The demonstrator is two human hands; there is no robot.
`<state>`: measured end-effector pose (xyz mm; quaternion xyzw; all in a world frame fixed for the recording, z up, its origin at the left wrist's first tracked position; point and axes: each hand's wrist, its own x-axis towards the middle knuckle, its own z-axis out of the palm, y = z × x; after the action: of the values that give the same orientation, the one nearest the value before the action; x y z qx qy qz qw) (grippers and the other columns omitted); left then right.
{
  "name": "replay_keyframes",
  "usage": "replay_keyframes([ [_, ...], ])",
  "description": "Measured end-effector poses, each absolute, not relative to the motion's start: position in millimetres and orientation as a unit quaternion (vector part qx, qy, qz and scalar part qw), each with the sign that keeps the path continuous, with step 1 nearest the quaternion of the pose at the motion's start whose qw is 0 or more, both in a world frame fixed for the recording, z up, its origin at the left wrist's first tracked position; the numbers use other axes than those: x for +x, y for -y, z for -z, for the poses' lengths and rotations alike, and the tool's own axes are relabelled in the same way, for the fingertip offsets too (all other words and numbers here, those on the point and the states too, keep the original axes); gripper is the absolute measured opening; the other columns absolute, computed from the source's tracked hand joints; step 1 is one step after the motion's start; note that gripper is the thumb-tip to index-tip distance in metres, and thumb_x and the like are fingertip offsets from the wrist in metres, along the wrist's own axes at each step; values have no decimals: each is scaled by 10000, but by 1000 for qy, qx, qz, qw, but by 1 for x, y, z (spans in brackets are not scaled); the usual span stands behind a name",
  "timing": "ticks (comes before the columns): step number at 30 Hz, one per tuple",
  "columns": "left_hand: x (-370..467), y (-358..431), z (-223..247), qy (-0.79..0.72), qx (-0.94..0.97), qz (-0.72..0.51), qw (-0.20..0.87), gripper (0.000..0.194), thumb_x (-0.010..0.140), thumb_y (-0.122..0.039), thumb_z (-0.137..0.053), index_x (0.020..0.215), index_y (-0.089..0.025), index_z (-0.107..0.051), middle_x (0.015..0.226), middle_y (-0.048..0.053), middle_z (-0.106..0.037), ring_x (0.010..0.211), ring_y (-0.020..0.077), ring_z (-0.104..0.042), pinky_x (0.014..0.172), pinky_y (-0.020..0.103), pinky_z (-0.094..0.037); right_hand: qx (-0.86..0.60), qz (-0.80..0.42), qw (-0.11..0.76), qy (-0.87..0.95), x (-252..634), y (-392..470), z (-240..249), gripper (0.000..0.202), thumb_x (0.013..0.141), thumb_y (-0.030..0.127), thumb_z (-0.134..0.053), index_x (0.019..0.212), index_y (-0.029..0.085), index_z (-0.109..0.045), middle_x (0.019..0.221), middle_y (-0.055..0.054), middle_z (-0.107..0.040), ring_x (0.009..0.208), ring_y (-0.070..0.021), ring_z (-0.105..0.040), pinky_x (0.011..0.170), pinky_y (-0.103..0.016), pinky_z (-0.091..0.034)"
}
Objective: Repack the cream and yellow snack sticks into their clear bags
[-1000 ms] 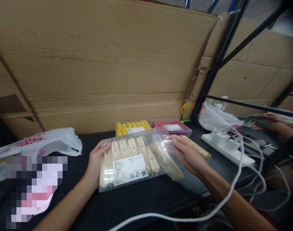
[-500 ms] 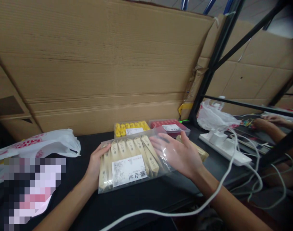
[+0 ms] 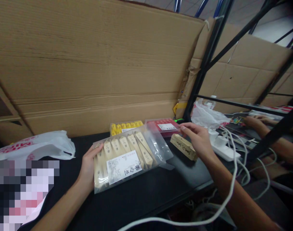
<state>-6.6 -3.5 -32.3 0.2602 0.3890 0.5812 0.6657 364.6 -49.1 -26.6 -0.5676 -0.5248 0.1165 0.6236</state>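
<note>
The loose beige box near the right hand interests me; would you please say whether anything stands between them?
Nothing visible stands between the right hand and the loose beige box, which lies on the black table.

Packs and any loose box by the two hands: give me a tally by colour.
Yellow pack: 1
Red pack: 1
Tan pack, in the left hand: 1
Loose tan box: 1
Total: 4

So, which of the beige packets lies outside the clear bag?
The loose packet by the right hand: it lies on the table, while the other beige packets sit inside the clear bag.
</note>
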Motion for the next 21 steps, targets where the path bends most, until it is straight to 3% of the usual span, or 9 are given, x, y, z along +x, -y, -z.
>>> replay_keyframes([
  [3, -8, 3, 35, -380, 272, -582, 665, 341, 754, -155, -756, 1093, -115, -744, 984, 130, -816, 849, 351, -800, 720, 441, -657, -686, 168, 409, 578, 388, 59, 36, 226, 909, 369, -618, 850, 195, -751, 867, -103, -728, 835, -299, -630, 801, -452, -483],
  [6, -9, 1, 39, -376, 280, -594, 654, 362, 733, -159, -785, 1091, -134, -742, 971, 116, -817, 862, 350, -799, 734, 446, -657, -711, 259, 238, 609, 395, 68, 54, 253, 926, 350, -589, 842, 174, -749, 853, -130, -697, 880, -333, -606, 789, -453, -476],
  [8, -10, 0, 42, -378, 278, -602, 646, 367, 726, -158, -791, 1089, -140, -738, 961, 113, -817, 867, 349, -798, 743, 450, -656, -708, 266, 198, 624, 396, 69, 67, 243, 932, 319, -577, 836, 171, -743, 854, -134, -683, 885, -334, -590, 789, -447, -479],
  [12, -9, -1, 45, -376, 279, -592, 656, 378, 729, -190, -807, 1097, -141, -733, 975, 121, -817, 870, 360, -796, 749, 474, -655, -673, 237, 252, 654, 398, 68, 80, 173, 905, 252, -564, 775, 201, -666, 880, -125, -670, 867, -312, -568, 799, -436, -476],
  [16, -8, -1, 44, -382, 274, -599, 648, 391, 716, -185, -811, 1097, -136, -736, 978, 119, -817, 862, 356, -797, 759, 469, -654, -640, 189, 390, 634, 389, 75, 69, 118, 919, 295, -575, 839, 225, -626, 924, -92, -681, 898, -295, -604, 841, -434, -461],
  [19, -7, 0, 42, -380, 275, -602, 647, 394, 717, -166, -810, 1103, -136, -736, 981, 114, -817, 883, 347, -799, 783, 452, -652, -630, 71, 522, 571, 367, 80, 57, 156, 959, 389, -599, 924, 240, -634, 864, -48, -667, 762, -237, -599, 700, -363, -456],
  [21, -6, 1, 41, -383, 272, -594, 653, 416, 720, -160, -806, 1129, -139, -732, 991, 115, -818, 888, 352, -799, 783, 459, -652, -606, -49, 565, 558, 347, 79, 53, 212, 958, 454, -627, 910, 247, -624, 778, -20, -628, 651, -204, -554, 579, -319, -411],
])
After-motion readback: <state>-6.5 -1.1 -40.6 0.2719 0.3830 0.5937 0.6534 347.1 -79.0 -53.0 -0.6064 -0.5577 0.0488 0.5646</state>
